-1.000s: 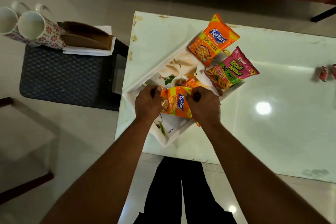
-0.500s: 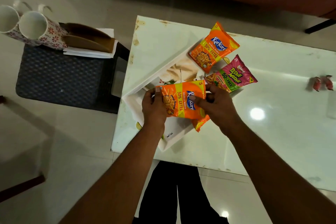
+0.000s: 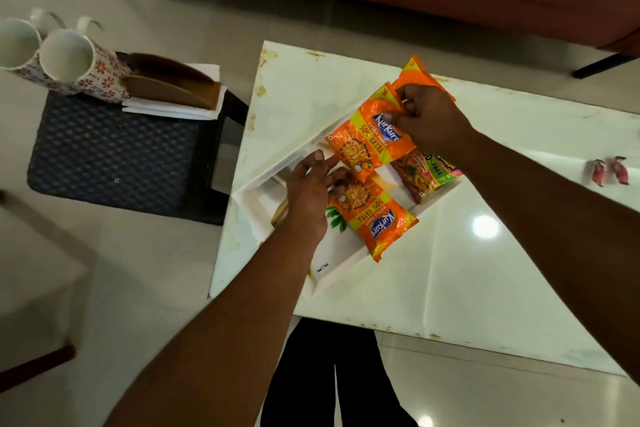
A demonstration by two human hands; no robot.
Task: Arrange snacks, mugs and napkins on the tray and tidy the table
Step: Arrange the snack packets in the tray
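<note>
right hand [image 3: 429, 118] pinches the top edge of the upper Kurkure packet [image 3: 369, 142] between thumb and fingertips, packet raised and tilted over the far half of the white tray [image 3: 341, 279]; left hand [image 3: 308, 192] open, fingers straight and spread, tips at the spot where that packet's bottom edge meets the lower Kurkure packet [image 3: 375, 218], can't tell which of the two it actually touches; lower Kurkure packet lies flat in the tray, label upside down to the camera, its near corner poking past the tray rim; pink-green snack packet [image 3: 429, 173] lies in the tray's right part, partly under the right wrist and the raised packet; third orange packet [image 3: 417, 74] sits at the tray's far corner, mostly hidden behind the right hand; tray sits diagonal on the white table [image 3: 485, 270], near the table's left edge; one floral mug [image 3: 69, 61] and a second mug [image 3: 15, 45] stand touching each other on the dark woven stool [image 3: 114, 156] left of the table, well apart from the tray; white napkins [image 3: 173, 107] stacked on the same stool, just beside the mugs, with a brown holder [image 3: 173, 87] on top; red-wrapped sweets [image 3: 598, 173] on the table far right, apart from the tray
</note>
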